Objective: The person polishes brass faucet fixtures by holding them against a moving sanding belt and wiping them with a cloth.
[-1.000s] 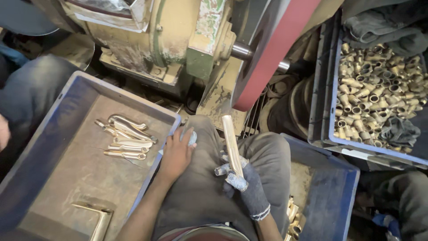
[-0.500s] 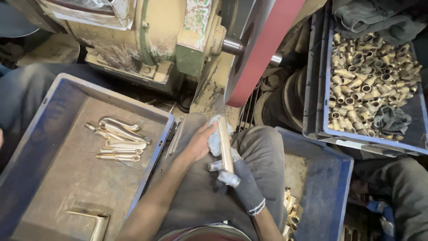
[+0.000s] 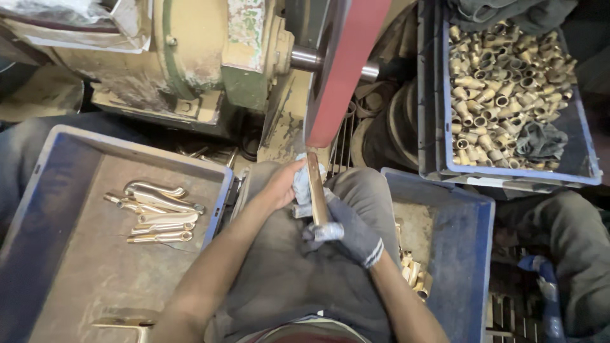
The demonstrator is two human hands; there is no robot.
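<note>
A long brass-coloured metal piece (image 3: 316,189) stands nearly upright over the person's lap, its top end touching the lower edge of the red sanding belt (image 3: 340,70). The right hand (image 3: 348,234), in a grey glove, is closed around the lower end of the piece. The left hand (image 3: 284,185), bare except for a bit of pale cloth (image 3: 301,184) at the fingers, is closed on the piece higher up, just below the belt. The step in hand looks like grinding or polishing the tip against the belt; holding it there seems to call for steady pressure from both hands with fingers clear of the belt.

Behind the belt sits a dusty cream and green motor (image 3: 203,57) with a steel shaft. To the left of the lap, a blue tray (image 3: 38,209) holds a few finished curved brass pieces (image 3: 155,209) near its middle. To the right, a second blue bin (image 3: 467,254) holds a few brass parts along its left wall. At the upper right, a blue crate (image 3: 588,168) is full of short brass fittings (image 3: 502,82), with a dark rag (image 3: 540,141) on top. No readable labels or signs show on any bin.
</note>
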